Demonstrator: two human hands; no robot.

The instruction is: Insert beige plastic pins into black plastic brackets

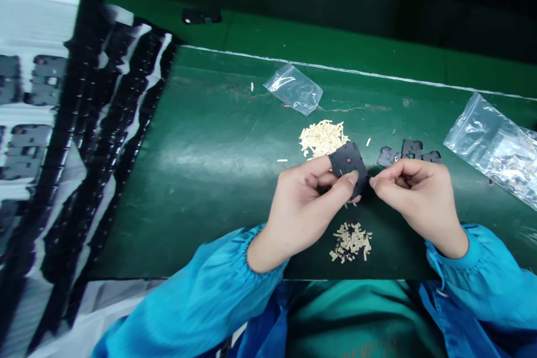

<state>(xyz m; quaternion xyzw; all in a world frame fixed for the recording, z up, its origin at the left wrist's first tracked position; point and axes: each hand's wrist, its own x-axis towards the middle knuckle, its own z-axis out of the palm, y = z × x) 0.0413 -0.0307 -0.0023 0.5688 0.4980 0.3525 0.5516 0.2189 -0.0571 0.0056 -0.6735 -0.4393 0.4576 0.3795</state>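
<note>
Green bench mat [197,207], clear poly bag [489,148] at right. L hand [302,207] pinching black plastic plate [348,161] betw. thumb & fingers, above mat. R hand [419,201] curled, fingertips [375,182] just beside plate edge, grip unclear. Black pcs [409,151] nr. R hand. Tan strip pile [323,139] behind plate, 2nd pile [351,241] below hands.

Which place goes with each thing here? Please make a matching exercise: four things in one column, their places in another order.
Things
1 black plate
2 small pile of pale strips
3 small clear bag
4 black plastic pieces

Places
A beyond the right hand on the green mat
B held in the left hand
C near the mat's far edge
D below the hands

Pairs
1-B
2-D
3-C
4-A
</note>
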